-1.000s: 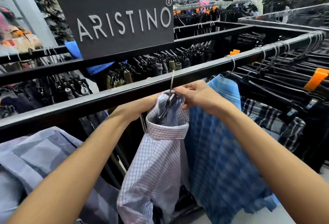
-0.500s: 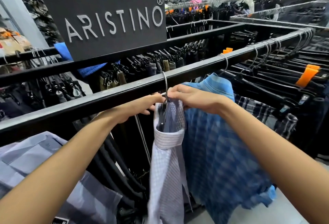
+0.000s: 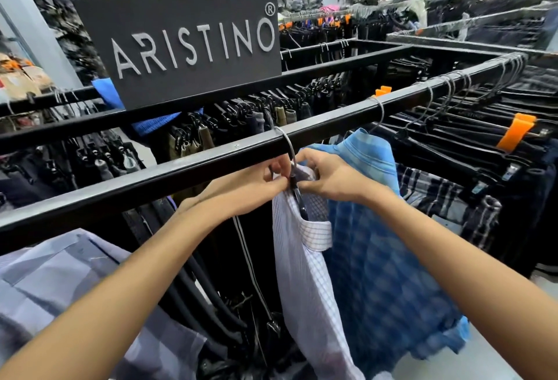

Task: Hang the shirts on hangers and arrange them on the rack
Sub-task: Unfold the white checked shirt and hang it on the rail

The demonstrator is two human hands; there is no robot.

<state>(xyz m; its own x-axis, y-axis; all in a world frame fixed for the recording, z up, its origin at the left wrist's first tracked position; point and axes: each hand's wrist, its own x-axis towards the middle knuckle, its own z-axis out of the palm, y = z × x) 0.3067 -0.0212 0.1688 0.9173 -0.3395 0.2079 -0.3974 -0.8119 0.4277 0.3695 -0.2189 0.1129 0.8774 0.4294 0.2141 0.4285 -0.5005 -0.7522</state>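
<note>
A white fine-checked shirt (image 3: 305, 283) hangs from a dark hanger whose metal hook (image 3: 288, 145) is looped over the black front rail (image 3: 169, 174). My left hand (image 3: 253, 186) pinches the shirt's collar on the left of the hanger neck. My right hand (image 3: 329, 179) pinches the collar on the right side. A blue plaid shirt (image 3: 383, 277) hangs just to the right on the same rail. A light blue-grey shirt (image 3: 60, 292) lies draped at the lower left.
A black ARISTINO sign (image 3: 187, 44) stands on the middle rail. Dark trousers on clip hangers (image 3: 471, 144) fill the right part of the rail, with orange size tags (image 3: 516, 132). More dark garments (image 3: 78, 162) hang behind the rail.
The hanger hook rose and now sits over the front rail. Both hands moved up with the white shirt, which now hangs straight beside the blue plaid one.
</note>
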